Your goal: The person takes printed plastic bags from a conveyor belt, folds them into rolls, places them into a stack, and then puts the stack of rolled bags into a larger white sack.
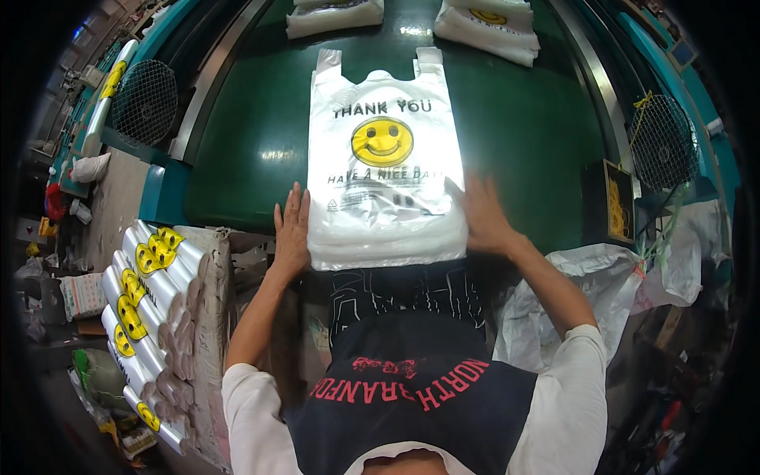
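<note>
A stack of white plastic T-shirt bags (380, 214) with a yellow smiley print lies flat on the green table (253, 158), handles pointing away from me. Its near end reaches past the table's front edge, close to my body. Along the stack's left edge rests my left hand (293, 229), fingers stretched out and pointing forward. At the right edge is my right hand (484, 212), its fingers apart and slightly blurred by motion. Neither hand is wrapped round anything; both lie against or very near the stack's sides.
Two more bag stacks (336, 17) (489, 30) lie at the table's far end. Rolled smiley bags (150, 309) are piled at my left. Round wire fan guards (145, 103) (663, 142) flank the table. A box of yellow bands (617, 202) and a white sack (566, 293) are at right.
</note>
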